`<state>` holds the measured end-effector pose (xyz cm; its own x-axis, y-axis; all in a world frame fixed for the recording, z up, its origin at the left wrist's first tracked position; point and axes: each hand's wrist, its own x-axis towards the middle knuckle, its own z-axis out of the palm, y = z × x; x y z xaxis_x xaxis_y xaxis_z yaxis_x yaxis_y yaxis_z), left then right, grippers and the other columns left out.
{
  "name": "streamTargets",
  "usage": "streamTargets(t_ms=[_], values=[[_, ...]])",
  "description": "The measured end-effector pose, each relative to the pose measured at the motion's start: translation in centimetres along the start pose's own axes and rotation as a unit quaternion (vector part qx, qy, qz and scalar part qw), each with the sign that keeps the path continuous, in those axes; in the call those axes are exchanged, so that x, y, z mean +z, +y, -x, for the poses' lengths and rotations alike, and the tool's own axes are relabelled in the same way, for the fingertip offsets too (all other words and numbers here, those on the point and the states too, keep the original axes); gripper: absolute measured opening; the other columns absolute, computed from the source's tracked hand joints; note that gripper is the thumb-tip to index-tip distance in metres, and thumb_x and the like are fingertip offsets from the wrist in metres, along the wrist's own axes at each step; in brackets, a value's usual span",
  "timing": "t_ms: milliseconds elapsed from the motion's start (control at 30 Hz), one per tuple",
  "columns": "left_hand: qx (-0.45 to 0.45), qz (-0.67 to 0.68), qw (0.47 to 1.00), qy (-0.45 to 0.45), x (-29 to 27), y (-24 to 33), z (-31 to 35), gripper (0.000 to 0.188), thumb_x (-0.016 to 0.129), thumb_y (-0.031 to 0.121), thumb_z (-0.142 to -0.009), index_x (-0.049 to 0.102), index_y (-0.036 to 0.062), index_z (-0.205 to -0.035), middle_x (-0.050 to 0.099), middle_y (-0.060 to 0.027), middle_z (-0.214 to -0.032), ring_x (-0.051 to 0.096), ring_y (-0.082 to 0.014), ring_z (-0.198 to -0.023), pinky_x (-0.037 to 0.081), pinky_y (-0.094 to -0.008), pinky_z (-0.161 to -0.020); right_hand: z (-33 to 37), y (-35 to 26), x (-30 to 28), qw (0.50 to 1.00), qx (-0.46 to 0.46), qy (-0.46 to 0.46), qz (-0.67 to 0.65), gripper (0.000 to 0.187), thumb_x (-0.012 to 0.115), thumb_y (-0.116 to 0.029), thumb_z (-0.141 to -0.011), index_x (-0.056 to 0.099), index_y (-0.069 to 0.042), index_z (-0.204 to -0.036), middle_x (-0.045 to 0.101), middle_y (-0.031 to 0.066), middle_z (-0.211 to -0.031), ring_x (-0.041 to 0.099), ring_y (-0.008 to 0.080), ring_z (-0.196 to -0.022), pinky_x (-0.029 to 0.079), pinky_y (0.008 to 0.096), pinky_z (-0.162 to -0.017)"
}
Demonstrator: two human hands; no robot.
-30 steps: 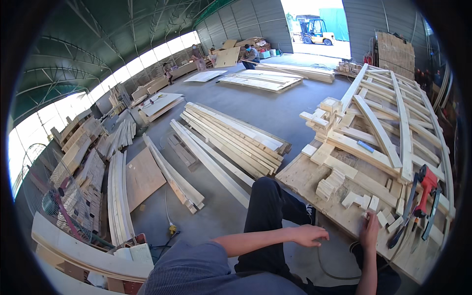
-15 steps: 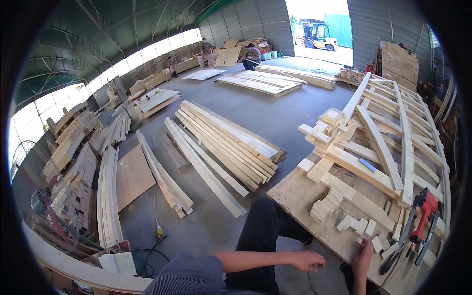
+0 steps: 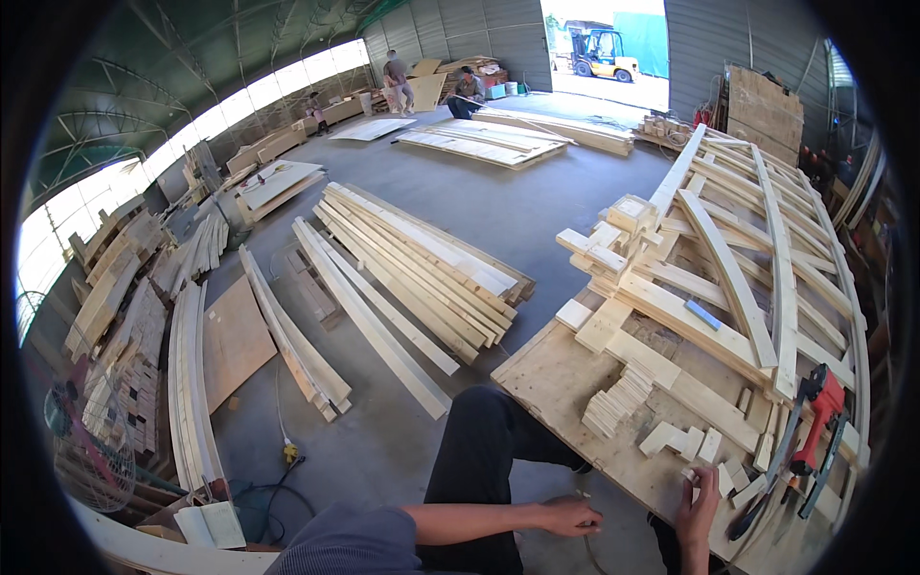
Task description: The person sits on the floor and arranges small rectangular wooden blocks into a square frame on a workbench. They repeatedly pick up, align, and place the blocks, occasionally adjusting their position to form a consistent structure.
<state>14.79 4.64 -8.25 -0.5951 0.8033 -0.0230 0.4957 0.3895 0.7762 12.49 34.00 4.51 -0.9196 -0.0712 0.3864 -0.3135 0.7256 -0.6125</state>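
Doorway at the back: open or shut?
Open: the doorway shows bright daylight, with a forklift visible through it and no door leaf across the gap.

Sm. wood blocks: pale cream. Bench: lt tan. Lattice frame: pale yel-cream. Flat item on frame: med. blue. Power tool: red w/ blk parts. Shirt: grey-blue, part w/ fine stripes. Trousers: blk. Floor: blue-grey. Long planks: cream to lt yel. Ply sheet: tan-brn. Plug: bright yel. Forklift: yel body, blue cab, blk tyres. Roof: dk green. Wall: grey w/ vert. lines.
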Motion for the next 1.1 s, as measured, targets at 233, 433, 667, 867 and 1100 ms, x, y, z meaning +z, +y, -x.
streamTargets(t_ms=[233,433,667,867,1100], values=[[0.077,0.039,0.991,0.098,-0.4,0.7,-0.6,0.026,0.064,0.034,-0.114,0.07,0.0101,-0.107,0.071,-0.0159,-0.079,0.071,-0.0414,-0.075,0.054,-0.0522,-0.066,-1.9,-0.3,-1.4,0.997,-0.044,-0.067,-0.012,0.026,0.073,0.01,-0.093,0.067,-0.003,-0.114,0.067,0.0164,-0.114,0.076,0.0346,-0.1,0.062,0.0416,-0.086],[0.016,0.036,0.975,0.221,-9.2,8.2,0.1,0.016,0.072,0.027,-0.109,0.077,0.0124,-0.114,0.072,-0.0074,-0.081,0.07,-0.0318,-0.066,0.053,-0.0448,-0.061,-1.0,0.3,-0.5,0.999,-0.016,-0.048,-0.013,0.027,0.079,0.004,-0.09,0.07,-0.004,-0.114,0.068,0.0147,-0.108,0.076,0.0357,-0.099,0.061,0.0442,-0.084],[-0.037,-0.225,0.896,0.382,-18.5,5.9,-4.7,0.037,0.081,0.027,-0.096,0.073,0.0121,-0.128,0.067,-0.0098,-0.118,0.066,-0.0352,-0.112,0.053,-0.0481,-0.099,-0.7,0.4,-0.9,0.996,-0.044,-0.071,0.033,0.029,0.081,-0.002,-0.086,0.071,-0.006,-0.113,0.068,0.0149,-0.107,0.07,0.0394,-0.101,0.058,0.0496,-0.086],[-0.141,-0.3,0.892,0.308,-17.8,0.4,-7.5,0.084,0.074,0.054,-0.101,0.044,0.0128,-0.169,0.035,-0.0197,-0.175,0.04,-0.0452,-0.156,0.035,-0.0596,-0.129,-0.6,-0.2,-0.6,0.994,-0.05,-0.085,0.05,0.028,0.081,-0.006,-0.086,0.071,-0.007,-0.112,0.068,0.015,-0.107,0.069,0.0395,-0.103,0.057,0.0507,-0.088],[-0.21,-0.314,0.898,0.225,-16.5,0.1,-8.7,0.087,0.071,0.055,-0.103,0.039,0.0157,-0.173,0.026,-0.0193,-0.182,0.042,-0.045,-0.158,0.035,-0.0604,-0.131,-0.8,-0.4,-1.4,0.992,-0.027,-0.106,0.066,0.032,0.081,-0.005,-0.085,0.071,-0.007,-0.115,0.067,0.0151,-0.109,0.068,0.0403,-0.105,0.057,0.0507,-0.09]])
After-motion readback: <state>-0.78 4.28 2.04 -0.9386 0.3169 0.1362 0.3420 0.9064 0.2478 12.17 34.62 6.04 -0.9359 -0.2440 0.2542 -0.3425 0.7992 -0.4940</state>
